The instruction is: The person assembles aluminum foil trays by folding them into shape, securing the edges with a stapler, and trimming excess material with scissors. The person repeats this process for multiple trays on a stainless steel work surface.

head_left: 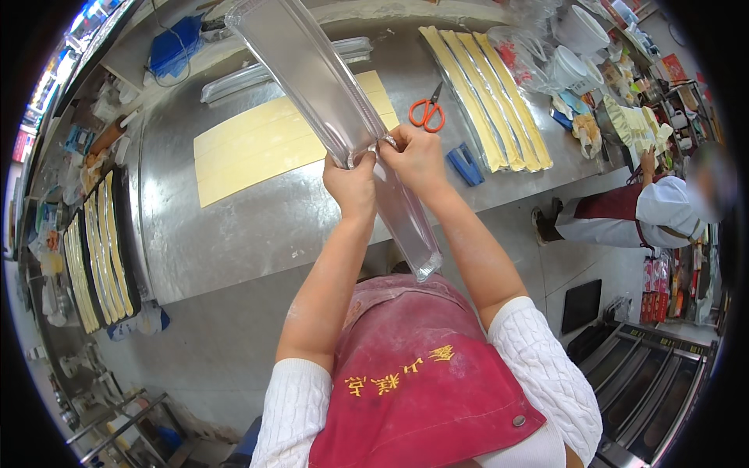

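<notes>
A long, narrow, shiny silver foil tray point(312, 70) is held up over the table, slanting from far left to near my hands. My left hand point(351, 186) pinches its near end at the left corner. My right hand point(420, 160) pinches at the right corner, close beside the left. Below my fingers another length of shiny tray point(406, 210) runs toward my apron. Whether the two lengths are joined is hidden by my hands. Under the raised tray, a flat pale yellow dough sheet point(250, 148), marked into strips, lies on the steel table point(257, 234).
Orange-handled scissors point(427, 115) and a blue clip-like tool point(466, 164) lie right of my hands. Beyond are foil trays with dough strips point(488, 101). More silver trays point(242, 82) lie behind the dough. Filled trays point(101, 249) stand at left. A co-worker point(663, 207) stands at right.
</notes>
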Motion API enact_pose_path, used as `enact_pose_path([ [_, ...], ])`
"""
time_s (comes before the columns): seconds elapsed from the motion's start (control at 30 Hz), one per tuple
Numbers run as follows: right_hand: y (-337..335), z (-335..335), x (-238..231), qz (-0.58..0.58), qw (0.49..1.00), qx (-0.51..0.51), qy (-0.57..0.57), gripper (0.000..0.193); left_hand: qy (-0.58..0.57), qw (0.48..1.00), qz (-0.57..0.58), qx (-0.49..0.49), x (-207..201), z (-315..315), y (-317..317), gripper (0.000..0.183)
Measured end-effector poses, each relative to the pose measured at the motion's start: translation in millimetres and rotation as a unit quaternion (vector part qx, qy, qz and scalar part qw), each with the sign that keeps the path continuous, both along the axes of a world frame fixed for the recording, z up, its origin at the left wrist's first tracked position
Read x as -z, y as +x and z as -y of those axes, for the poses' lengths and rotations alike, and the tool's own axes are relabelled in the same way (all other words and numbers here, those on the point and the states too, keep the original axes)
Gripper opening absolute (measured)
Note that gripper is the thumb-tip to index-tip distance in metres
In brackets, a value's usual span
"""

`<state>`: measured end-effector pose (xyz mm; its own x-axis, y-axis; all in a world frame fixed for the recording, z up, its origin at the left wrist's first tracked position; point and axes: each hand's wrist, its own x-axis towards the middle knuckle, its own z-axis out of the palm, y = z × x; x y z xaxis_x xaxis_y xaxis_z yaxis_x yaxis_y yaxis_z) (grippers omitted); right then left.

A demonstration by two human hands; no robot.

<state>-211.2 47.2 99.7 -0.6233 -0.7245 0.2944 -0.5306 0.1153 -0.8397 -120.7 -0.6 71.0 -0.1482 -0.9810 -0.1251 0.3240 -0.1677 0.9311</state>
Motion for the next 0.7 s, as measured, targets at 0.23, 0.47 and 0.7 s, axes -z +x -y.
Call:
enact_pose_path([
  [0.23,-10,-7,9,0.028,0.998,-0.057,0.000,0.021,0.017,1.000,0.010,0.017,2,-1,2,0.035],
  [0.47,-22,-23,-1,0.040,0.999,-0.025,0.018,0.020,0.026,0.999,0.014,0.040,4,-6,-12,0.037],
  [0.7,-49,-32,12,0.168,0.985,0.007,0.044,0.021,0.031,0.997,0.004,0.071,11,-14,-35,0.038],
])
